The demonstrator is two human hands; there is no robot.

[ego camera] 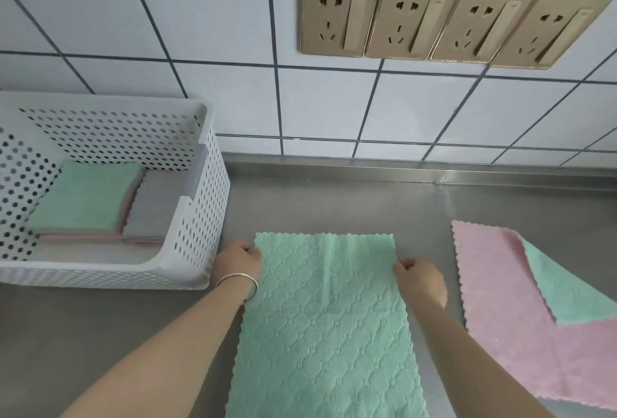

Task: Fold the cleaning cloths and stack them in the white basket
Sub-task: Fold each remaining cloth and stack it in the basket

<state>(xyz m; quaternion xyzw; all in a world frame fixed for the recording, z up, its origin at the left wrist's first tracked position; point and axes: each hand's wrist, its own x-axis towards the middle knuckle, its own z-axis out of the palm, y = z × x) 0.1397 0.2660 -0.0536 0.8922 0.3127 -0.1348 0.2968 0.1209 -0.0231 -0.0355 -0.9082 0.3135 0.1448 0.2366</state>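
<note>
The left hand (238,259) and right hand (419,275) are each pinched on a side edge of the mint-green quilted microfibre cloth (325,324), near its far corners, fingers curled on fabric. The cloth is laid flat at 6 o'clock on the steel counter (334,197). A clean fold likely needs both corners brought evenly toward 6 o'clock, scalloped edges matched, crease pressed flat. The white perforated plastic basket (200,217), at 9 o'clock, is already holding folded cloths (86,200). A pink cloth with a green-backed turned corner (507,300) waits at 3 o'clock.
</note>
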